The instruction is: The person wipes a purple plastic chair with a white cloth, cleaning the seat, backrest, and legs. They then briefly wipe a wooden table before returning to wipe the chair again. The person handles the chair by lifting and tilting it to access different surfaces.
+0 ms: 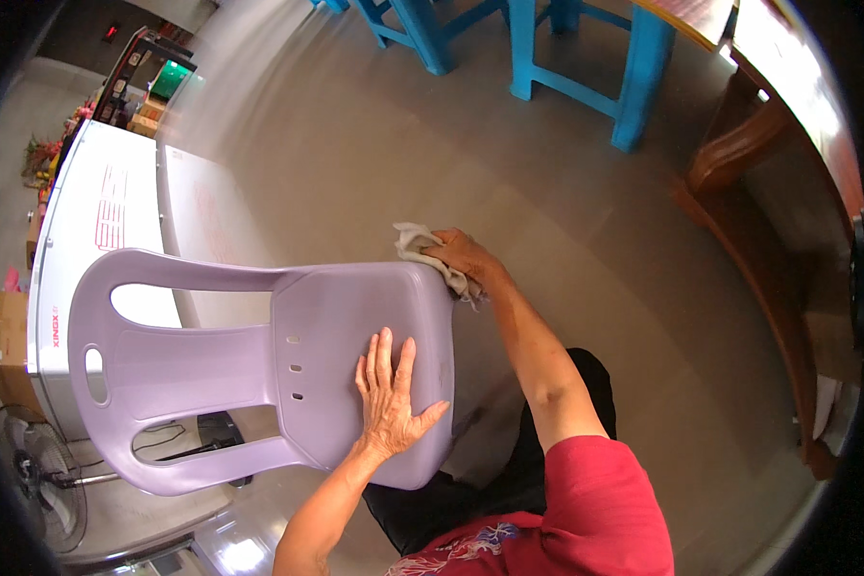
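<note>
A light purple plastic chair stands in front of me, its slotted backrest to the left and its seat toward me. My left hand lies flat on the seat with its fingers spread, holding nothing. At the far right corner of the seat, my right hand grips a whitish cloth. The cloth hangs over the seat's edge and touches the chair there. Part of the cloth is hidden beneath my right hand.
A white chest-like appliance stands behind the backrest. A floor fan and a cardboard box are at the left. Blue plastic stools stand at the far side. A brown wooden table leg curves down on the right.
</note>
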Demonstrator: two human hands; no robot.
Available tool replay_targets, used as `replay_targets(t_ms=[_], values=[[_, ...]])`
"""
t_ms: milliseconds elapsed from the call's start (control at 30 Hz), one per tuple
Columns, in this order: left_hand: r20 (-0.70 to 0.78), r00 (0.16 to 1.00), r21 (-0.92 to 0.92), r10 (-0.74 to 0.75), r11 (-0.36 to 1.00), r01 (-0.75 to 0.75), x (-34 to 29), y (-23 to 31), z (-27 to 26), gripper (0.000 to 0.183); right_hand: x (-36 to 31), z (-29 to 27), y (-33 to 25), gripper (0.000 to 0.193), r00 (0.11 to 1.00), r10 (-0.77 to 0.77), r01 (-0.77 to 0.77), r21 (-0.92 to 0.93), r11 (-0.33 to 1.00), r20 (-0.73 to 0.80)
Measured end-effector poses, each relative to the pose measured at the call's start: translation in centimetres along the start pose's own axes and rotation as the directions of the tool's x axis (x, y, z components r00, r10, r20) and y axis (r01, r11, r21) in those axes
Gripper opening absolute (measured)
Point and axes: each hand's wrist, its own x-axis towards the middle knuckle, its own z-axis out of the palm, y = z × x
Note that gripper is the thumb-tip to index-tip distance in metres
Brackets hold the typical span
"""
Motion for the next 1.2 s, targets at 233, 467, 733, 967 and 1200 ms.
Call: replay_targets(t_ms=[233,467,733,967,1200], values=[[0.005,1.000,-0.025,-0.012,1.000,0.012,0.0,0.2,-0.1,0.093,4.6,-0.7,10.8,0.049,0.908,0.277,-0.409,-0.527,0.745,-0.314],[0.000,1.000,-0.025,-0.021,0.999,0.021,0.2,0.6,-0.2,0.092,6.3,-1.0,13.3,0.042,0.937,0.270,-0.342,-0.433,0.834,-0.220],[-0.012,1.000,-0.024,-0.015,1.000,0.014,0.4,0.4,0.0,0.093,3.0,-1.8,-3.3,0.036,0.918,0.199,-0.086,-0.317,0.944,0.344],[-0.013,1.000,-0.024,-0.004,1.000,0.004,0.4,0.4,0.0,0.094,-2.8,-1.9,-9.8,0.033,0.859,-0.226,0.287,-0.065,0.956,0.460],[-0.015,1.000,-0.042,-0.011,0.999,0.011,0.4,0.3,0.0,0.093,5.3,-1.1,7.3,0.039,0.966,-0.090,0.130,-0.154,0.979,0.242]])
